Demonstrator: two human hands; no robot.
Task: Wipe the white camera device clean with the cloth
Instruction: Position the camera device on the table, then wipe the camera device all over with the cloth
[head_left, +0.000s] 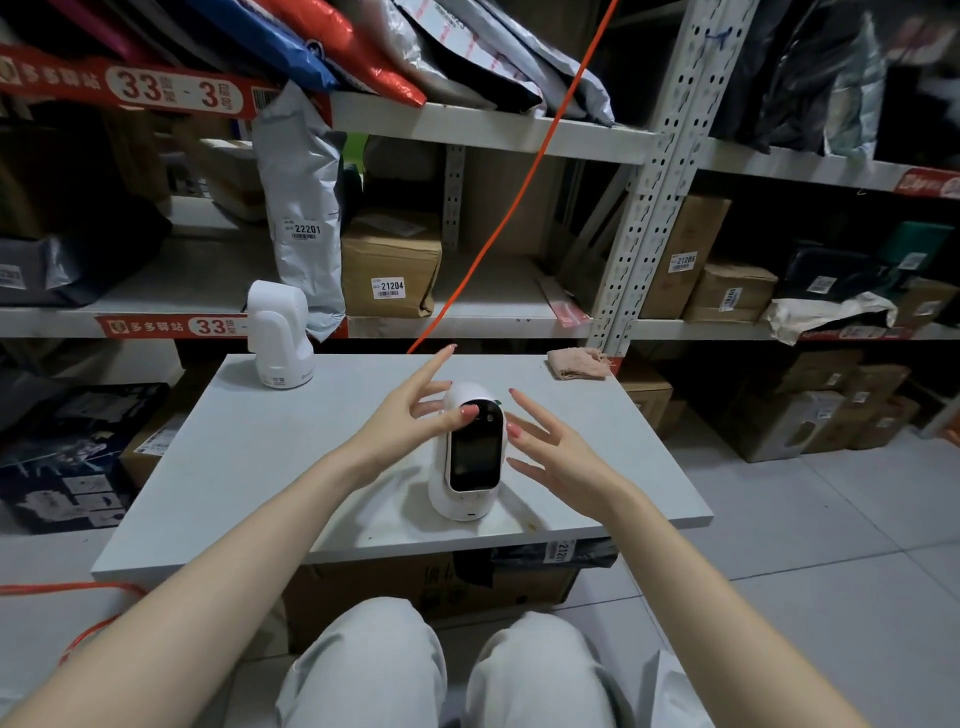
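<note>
I see the white camera device (470, 457) standing upright on the grey tabletop (249, 467), a little toward the near edge, its dark screen facing me. My left hand (410, 415) is just left of the device with the fingers spread and straight; one fingertip lies against the upper part of the dark face, and the hand grasps nothing. My right hand (550, 447) is just right of the device, fingers likewise straight and fanned, released and holding nothing; I cannot tell whether its fingertips quite touch the device's side.

The cloth (579, 362), a crumpled pinkish piece, lies at the far right corner of the tabletop, well apart from the device and from both hands. A second white camera (278, 335) stands behind and to the left of the device, near the far left corner, turned away from me. An orange cable (519, 192) runs diagonally down behind the device, in front of metal shelves (467, 124) stacked with parcels. Below the tabletop sit cardboard boxes (431, 587).
</note>
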